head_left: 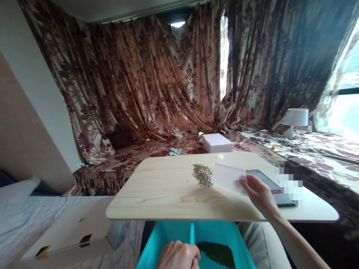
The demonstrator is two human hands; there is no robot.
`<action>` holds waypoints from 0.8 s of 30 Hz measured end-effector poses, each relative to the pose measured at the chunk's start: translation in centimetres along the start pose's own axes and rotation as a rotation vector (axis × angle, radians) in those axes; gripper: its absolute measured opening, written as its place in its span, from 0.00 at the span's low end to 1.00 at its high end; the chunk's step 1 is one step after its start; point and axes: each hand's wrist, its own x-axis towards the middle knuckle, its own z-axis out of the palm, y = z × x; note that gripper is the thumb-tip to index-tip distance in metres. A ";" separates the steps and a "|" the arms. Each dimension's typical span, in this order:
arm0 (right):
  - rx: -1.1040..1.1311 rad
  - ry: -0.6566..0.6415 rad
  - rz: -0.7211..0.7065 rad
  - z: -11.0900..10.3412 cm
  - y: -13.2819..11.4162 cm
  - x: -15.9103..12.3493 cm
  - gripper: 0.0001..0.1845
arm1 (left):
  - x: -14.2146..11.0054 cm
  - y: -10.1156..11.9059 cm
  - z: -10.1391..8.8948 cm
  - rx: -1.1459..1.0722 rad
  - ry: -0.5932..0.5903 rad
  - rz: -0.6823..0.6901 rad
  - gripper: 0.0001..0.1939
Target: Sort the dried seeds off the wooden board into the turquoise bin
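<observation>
A small pile of greenish seeds (pixel 203 174) lies on a light wooden tabletop (pixel 157 190). My right hand (pixel 259 193) is shut on a white plastic scraper card (pixel 228 176), whose edge sits just right of the pile. Below the table's near edge is a turquoise bin (pixel 168 239) with a divider and a heap of dark green seeds (pixel 217 254) in its right half. My left hand (pixel 178 256) is closed on the bin's divider.
A dark tablet (pixel 273 188) lies on the table under my right wrist. Behind are a patterned bench with a white box (pixel 217 142), a white lamp (pixel 294 121), heavy curtains and a window. A bed and a flat cardboard box (pixel 75 228) are at left.
</observation>
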 end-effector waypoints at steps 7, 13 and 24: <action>-0.030 -0.031 -0.031 0.2 0.1 0.1 0.14 | 0.4 -0.1 0.2 0.000 -0.036 0.009 0.20; -0.037 -0.062 -0.024 0.2 0.0 -0.4 0.14 | -0.4 0.4 0.4 -0.023 0.027 -0.016 0.20; -0.092 -0.012 0.006 -0.8 -0.5 -0.8 0.12 | -0.7 1.1 0.0 -0.065 0.039 -0.024 0.20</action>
